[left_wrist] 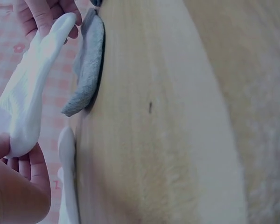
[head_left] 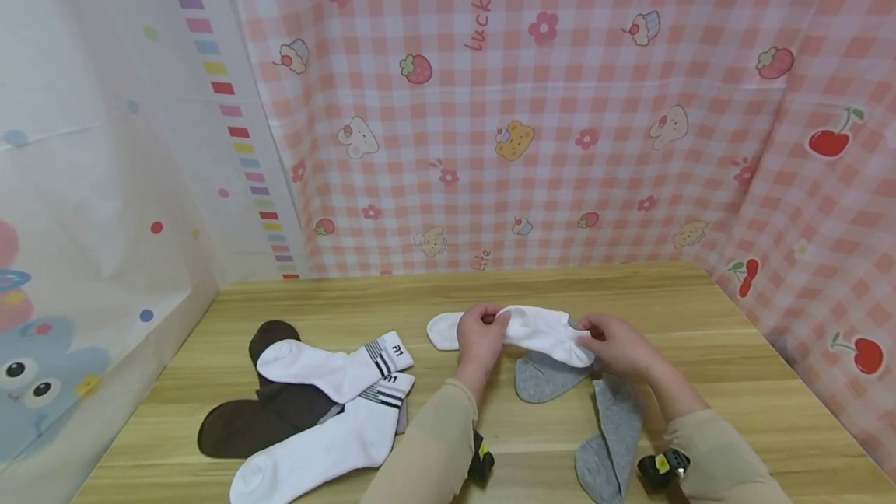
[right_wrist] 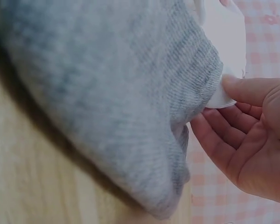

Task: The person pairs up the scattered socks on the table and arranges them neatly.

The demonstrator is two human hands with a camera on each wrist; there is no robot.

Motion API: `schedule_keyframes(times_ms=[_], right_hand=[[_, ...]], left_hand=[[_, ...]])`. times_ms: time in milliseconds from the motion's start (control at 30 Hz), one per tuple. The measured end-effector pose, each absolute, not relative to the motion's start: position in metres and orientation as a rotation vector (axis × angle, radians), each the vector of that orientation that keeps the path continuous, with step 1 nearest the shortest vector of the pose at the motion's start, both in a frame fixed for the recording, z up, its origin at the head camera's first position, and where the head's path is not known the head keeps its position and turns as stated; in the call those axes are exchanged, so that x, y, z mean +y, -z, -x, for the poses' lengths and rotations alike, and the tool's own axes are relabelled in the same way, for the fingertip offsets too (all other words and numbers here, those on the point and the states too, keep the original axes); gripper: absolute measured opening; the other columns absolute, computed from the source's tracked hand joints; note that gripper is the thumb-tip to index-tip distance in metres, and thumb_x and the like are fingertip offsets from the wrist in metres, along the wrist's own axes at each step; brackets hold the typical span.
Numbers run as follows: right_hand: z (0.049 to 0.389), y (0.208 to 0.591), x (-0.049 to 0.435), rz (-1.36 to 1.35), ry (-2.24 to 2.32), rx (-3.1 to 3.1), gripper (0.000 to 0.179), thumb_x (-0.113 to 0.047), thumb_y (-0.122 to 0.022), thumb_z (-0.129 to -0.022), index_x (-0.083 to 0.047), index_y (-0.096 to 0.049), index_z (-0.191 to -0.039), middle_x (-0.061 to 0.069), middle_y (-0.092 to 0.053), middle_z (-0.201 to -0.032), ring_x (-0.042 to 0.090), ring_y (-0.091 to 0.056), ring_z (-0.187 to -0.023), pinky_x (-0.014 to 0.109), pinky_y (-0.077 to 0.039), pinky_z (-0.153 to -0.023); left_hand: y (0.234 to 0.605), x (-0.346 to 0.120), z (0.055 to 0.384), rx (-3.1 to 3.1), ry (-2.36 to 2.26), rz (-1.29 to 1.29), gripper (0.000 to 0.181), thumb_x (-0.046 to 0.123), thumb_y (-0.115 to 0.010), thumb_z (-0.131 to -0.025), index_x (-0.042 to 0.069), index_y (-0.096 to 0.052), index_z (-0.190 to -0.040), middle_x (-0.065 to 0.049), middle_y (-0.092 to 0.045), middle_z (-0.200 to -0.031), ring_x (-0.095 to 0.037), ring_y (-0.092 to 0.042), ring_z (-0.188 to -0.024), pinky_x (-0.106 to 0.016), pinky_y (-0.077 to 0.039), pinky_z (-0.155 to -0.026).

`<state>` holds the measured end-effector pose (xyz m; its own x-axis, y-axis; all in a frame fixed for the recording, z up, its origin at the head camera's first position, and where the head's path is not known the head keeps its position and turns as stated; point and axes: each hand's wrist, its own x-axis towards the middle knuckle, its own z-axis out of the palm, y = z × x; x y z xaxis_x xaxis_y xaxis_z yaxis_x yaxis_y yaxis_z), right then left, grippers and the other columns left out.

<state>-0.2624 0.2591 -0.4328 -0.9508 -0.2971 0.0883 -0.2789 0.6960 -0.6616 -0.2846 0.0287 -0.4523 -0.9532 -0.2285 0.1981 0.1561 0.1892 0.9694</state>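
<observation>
A plain white ankle sock [head_left: 539,333] is held up between both hands, stretched sideways above the table. My left hand [head_left: 481,341] pinches its toe end between thumb and fingers, as the left wrist view also shows. At the other end, my right hand [head_left: 619,342] grips the sock's opening; in the right wrist view the thumb presses the white edge [right_wrist: 222,95] against the fingers. Another white sock [head_left: 442,331] lies behind the left hand, partly hidden by it. Below the held sock rests a grey sock [head_left: 546,378], and a second grey sock [head_left: 616,434] lies nearer, by the right forearm.
On the left of the wooden table [head_left: 518,449] lie two white crew socks with black stripes [head_left: 308,449] over dark brown socks [head_left: 259,426]. A bit of grey fabric [head_left: 402,417] shows under them. A pink checked curtain [head_left: 490,177] hangs behind the table.
</observation>
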Motion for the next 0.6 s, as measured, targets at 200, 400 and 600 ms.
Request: schedule_keyframes(times_ms=[200,400,600], right_hand=[[0.264,0.429,0.256,0.431,1.157,2.931,0.012,-0.007,-0.063,-0.095,0.002,-0.062,-0.104,0.011,-0.063,-0.097,0.025,-0.057,-0.089,0.041,-0.048,-0.077],[0.264,0.428,0.253,0.391,1.190,2.994,0.014,-0.005,-0.063,-0.095,0.003,-0.063,-0.106,0.013,-0.065,-0.096,0.028,-0.060,-0.091,0.042,-0.050,-0.077],[0.265,0.426,0.251,0.377,1.267,3.042,0.015,-0.004,-0.063,-0.094,0.003,-0.064,-0.108,0.011,-0.063,-0.093,0.024,-0.058,-0.084,0.039,-0.048,-0.073]], left_hand=[[0.448,0.026,0.284,-2.202,1.800,-0.073,0.004,0.006,-0.076,-0.084,0.004,-0.073,-0.084,0.000,-0.063,-0.077,-0.012,-0.057,-0.074,-0.028,-0.051,-0.071],[0.443,0.024,0.283,-2.222,1.714,-0.029,0.005,0.007,-0.077,-0.083,0.004,-0.073,-0.085,0.000,-0.065,-0.076,-0.012,-0.059,-0.074,-0.029,-0.052,-0.072],[0.434,0.025,0.276,-2.207,1.665,-0.044,0.005,0.005,-0.078,-0.082,0.004,-0.073,-0.082,0.000,-0.065,-0.073,-0.010,-0.058,-0.069,-0.028,-0.051,-0.068]])
